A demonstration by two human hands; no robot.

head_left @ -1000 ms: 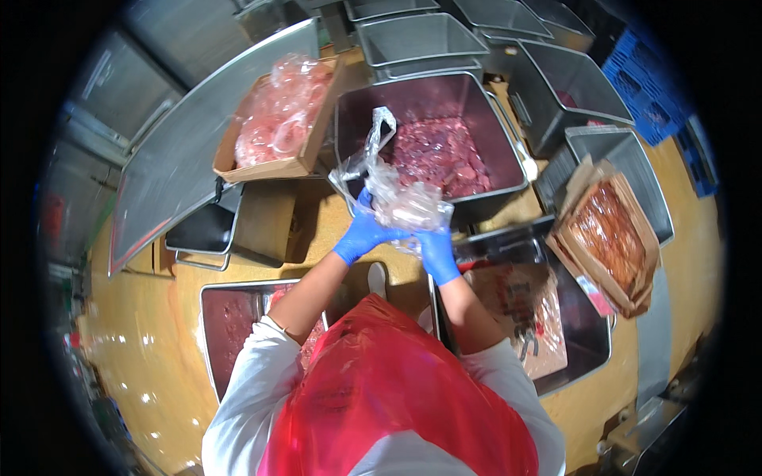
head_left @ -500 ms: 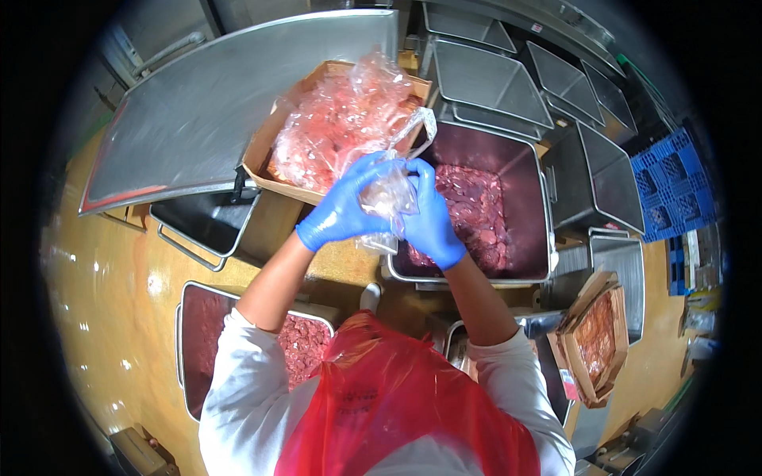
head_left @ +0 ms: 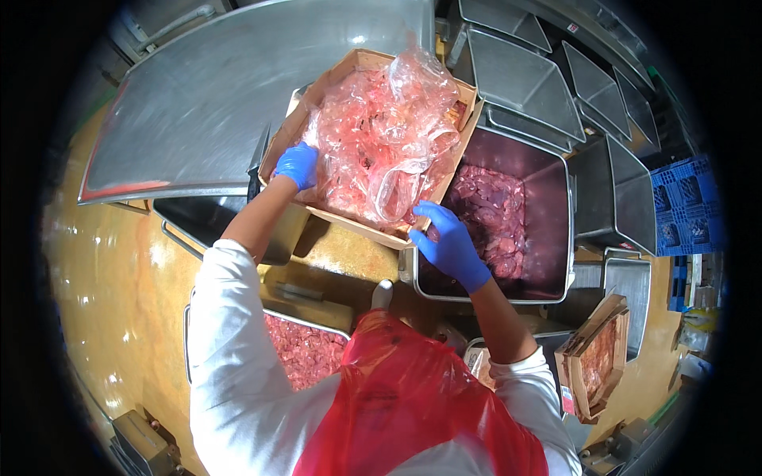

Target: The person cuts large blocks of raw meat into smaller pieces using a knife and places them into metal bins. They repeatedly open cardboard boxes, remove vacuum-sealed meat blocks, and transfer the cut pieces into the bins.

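My left hand is at the left wall of the cardboard box, close to its near left corner. I cannot tell whether those fingers are clenched on the cardboard or only resting there, since the tips are hidden from me. My right hand is at the box's near right corner, thumb and forefinger parted and bent toward the edge; whether they have a grasp on it, I cannot tell either.

The box sits across the near right corner of the metal surface, its near side reaching out past the surface's near edge. Inside, crumpled clear plastic film fills it almost wall to wall, smeared pink and red, and a heap of it rises above the far right corner. A loose loop of it hangs near the near right corner, just beside my right fingers.

Right of the box stands a deep metal bin with dark red meat in it; my right hand is over the bin's left part. Below my left forearm, a tub holds finer chopped meat. Another carton stands tilted well to my right, and a blue pallet lies farther off.
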